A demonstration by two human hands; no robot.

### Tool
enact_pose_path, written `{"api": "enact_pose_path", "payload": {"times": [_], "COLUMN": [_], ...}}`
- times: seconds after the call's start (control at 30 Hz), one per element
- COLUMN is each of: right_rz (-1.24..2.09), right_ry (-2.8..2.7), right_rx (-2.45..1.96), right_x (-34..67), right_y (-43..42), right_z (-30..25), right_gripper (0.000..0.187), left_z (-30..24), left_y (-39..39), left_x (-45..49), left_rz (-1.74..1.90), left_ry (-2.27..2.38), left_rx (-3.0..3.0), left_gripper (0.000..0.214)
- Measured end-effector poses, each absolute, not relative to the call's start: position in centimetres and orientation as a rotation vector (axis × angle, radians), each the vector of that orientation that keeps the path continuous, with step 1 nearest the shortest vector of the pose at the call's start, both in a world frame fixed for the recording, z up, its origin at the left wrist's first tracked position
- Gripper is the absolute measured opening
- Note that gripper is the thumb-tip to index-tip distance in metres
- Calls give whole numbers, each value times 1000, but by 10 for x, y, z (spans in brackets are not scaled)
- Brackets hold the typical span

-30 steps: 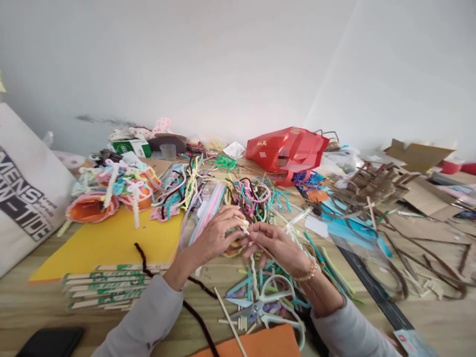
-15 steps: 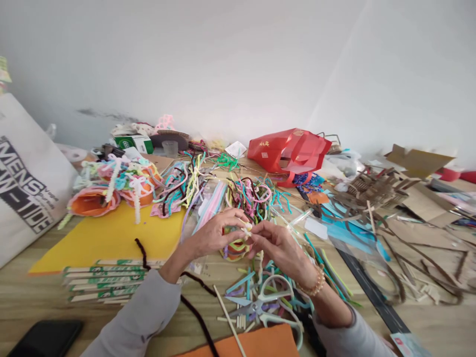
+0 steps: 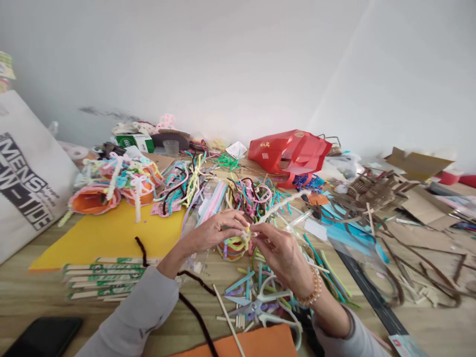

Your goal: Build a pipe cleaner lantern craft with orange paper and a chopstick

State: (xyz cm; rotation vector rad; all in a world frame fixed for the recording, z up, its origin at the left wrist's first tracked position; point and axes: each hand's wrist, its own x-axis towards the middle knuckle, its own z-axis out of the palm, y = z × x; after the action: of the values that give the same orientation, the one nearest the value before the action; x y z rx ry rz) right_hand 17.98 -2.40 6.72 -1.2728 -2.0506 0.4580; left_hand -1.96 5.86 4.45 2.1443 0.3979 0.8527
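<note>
My left hand point(image 3: 215, 230) and my right hand point(image 3: 280, 253) meet over the middle of the table, fingertips pinched together. Between them is a small white and yellow piece of bent pipe cleaner point(image 3: 246, 233), partly covered by my fingers. From the right fingertips a long white fuzzy pipe cleaner point(image 3: 284, 202) sticks out up and to the right. Behind and below the fingers sits an orange cup-like piece wrapped in coloured pipe cleaners point(image 3: 235, 252), partly hidden. Open scissors point(image 3: 256, 306) lie under my hands among cut pipe cleaner bits point(image 3: 241, 282).
Wrapped chopsticks point(image 3: 107, 277), a yellow sheet point(image 3: 96, 238) and a black phone point(image 3: 46, 337) lie left. Decorated orange cones point(image 3: 94, 199) stand behind them. A red bag point(image 3: 290, 151) lies at the back. Brown strips and a woven piece point(image 3: 375, 188) fill the right. An orange sheet point(image 3: 256, 343) lies in front.
The long white pipe cleaner now shows above my right hand, pointing up and right. Both hands stay in nearly the same place, fingers still pinched.
</note>
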Motion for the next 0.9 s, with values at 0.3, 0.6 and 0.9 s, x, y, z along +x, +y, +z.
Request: {"api": "enact_pose_path", "payload": {"times": [0.3,0.6,0.9], "right_rz": [686,617,694], "right_ry": [-1916,-1930,-1955], "right_rx": [-1283,-1304,-1307], "right_x": [183,185,184], "right_y": [-14,-12,-12], "right_z": [63,65,65], "right_gripper": [14,12,14], "left_z": [44,45,39], "left_y": [55,53,55], "left_x": [-16,-18,-15], "left_rz": [905,874,971], "left_ry": [453,603,603], "left_rx": [2114,2156,2136], "left_gripper": [19,28,17]}}
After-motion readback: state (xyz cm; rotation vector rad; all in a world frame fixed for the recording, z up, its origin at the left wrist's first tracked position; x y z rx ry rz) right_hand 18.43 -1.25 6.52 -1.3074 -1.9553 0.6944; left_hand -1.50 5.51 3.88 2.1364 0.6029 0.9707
